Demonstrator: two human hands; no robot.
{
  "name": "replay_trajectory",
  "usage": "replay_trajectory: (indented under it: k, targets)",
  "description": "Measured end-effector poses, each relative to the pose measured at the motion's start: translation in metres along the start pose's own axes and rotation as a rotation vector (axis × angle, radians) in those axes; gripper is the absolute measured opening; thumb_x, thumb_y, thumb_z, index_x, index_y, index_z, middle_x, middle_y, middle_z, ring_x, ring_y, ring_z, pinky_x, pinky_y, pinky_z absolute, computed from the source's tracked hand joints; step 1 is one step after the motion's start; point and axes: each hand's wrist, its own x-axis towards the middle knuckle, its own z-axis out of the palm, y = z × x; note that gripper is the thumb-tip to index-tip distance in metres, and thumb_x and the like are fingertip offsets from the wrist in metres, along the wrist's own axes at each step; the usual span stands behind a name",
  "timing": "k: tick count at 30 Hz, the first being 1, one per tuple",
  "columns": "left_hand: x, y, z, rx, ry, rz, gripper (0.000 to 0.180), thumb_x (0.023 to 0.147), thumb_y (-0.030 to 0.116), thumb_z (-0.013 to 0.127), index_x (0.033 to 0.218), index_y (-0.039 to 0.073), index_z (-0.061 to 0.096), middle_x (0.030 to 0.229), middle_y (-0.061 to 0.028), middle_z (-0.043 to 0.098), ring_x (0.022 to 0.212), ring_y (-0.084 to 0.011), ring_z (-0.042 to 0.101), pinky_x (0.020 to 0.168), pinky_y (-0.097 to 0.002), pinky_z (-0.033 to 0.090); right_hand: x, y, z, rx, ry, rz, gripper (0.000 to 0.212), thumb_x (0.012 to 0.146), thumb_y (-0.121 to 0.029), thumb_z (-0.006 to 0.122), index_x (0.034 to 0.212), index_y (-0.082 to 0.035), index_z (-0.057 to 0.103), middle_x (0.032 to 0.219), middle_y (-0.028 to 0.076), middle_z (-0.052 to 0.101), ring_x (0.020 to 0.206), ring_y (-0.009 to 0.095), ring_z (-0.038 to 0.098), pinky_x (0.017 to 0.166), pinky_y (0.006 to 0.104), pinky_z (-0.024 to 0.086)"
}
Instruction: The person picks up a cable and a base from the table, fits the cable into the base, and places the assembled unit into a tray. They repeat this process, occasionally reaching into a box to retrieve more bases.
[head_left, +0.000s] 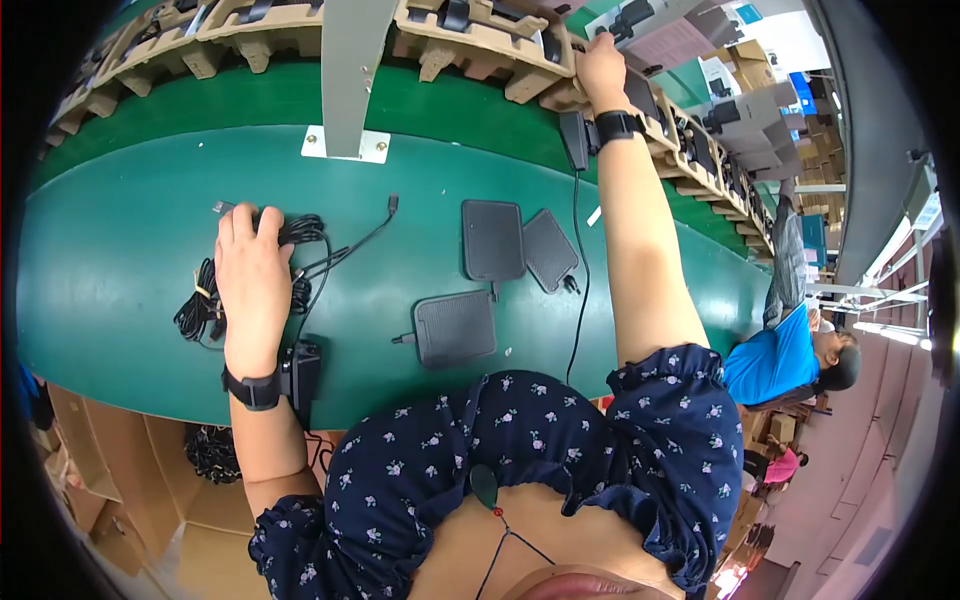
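Observation:
My left hand (252,262) lies over bundled black cables (305,230), its fingers bent round them. A grey plug pokes out beyond the fingertips, and another cable coil (192,312) with a pale tie is beside the hand. At the far right, my right hand (602,72) is closed at the corner of a moulded pulp tray (535,80); its fingertips are hidden, so what it grips is unclear. Three flat black plastic pads, one upper (492,240), one tilted (550,250) and one lower (455,328), lie between my arms, each with a short connector.
A grey metal post (350,80) is bolted to the green table (110,240). Pulp trays with black parts line the far side, beside grey-white boxes (750,115). Black wrist devices on both arms trail cables. Cardboard boxes (150,450) stand below left; a person in blue (785,360) is at right.

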Motion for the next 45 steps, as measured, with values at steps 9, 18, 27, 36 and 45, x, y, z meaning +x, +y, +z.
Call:
replay_trajectory:
  k: [9,18,27,36,45]
  targets:
    - [0.005,-0.012,0.026,-0.075,0.047,0.012,0.03,0.071,0.005,0.072,0.095,0.006,0.054,0.101,-0.0135,0.051,0.104,-0.0355,0.049,0.088,-0.0451,0.045,-0.061,-0.017,-0.058,-0.565,0.206,-0.5,0.038,0.089,-0.037,0.049,0.113,-0.009,0.056,0.107,0.017,0.061,0.102,0.035,0.059,0.077,0.0481,0.049]
    - [0.004,-0.012,0.025,-0.043,0.05,-0.001,0.027,0.072,0.006,0.071,0.095,0.005,0.055,0.102,-0.0125,0.052,0.104,-0.0337,0.049,0.086,-0.0435,0.044,-0.228,-0.075,-0.059,-0.25,-0.794,-0.355,0.102,0.075,-0.06,0.063,0.146,-0.006,0.014,0.088,0.025,0.065,0.085,0.041,0.063,0.076,0.0464,0.05]
    - [0.012,0.005,0.024,-0.335,0.223,0.217,0.025,0.074,0.013,0.071,0.092,0.007,0.055,0.08,-0.0083,0.057,0.084,-0.0294,0.055,0.095,-0.0446,0.039,-0.202,-0.058,-0.048,0.454,-0.506,-0.299,0.053,0.079,-0.031,0.073,0.119,-0.005,0.05,0.097,0.015,0.064,0.09,0.026,0.063,0.076,0.0354,0.05]
    - [0.004,0.033,0.022,-0.419,-0.051,0.239,0.025,0.075,0.017,0.071,0.09,0.006,0.056,0.081,-0.0083,0.057,0.081,-0.029,0.052,0.077,-0.0394,0.041,-0.035,-0.039,-0.043,0.965,0.214,-0.163,0.031,0.087,-0.013,0.067,0.107,0.005,0.052,0.073,-0.003,0.055,0.066,0.004,0.046,0.059,0.0186,0.039]
    - [0.006,0.032,0.013,-0.433,-0.084,0.203,0.025,0.075,0.017,0.071,0.09,0.005,0.055,0.082,-0.0079,0.058,0.081,-0.0284,0.052,0.076,-0.0391,0.041,0.014,-0.009,0.005,0.159,0.011,-0.215,0.044,0.08,-0.034,0.07,0.109,-0.003,0.059,0.092,0.016,0.063,0.086,0.033,0.06,0.078,0.0407,0.049]
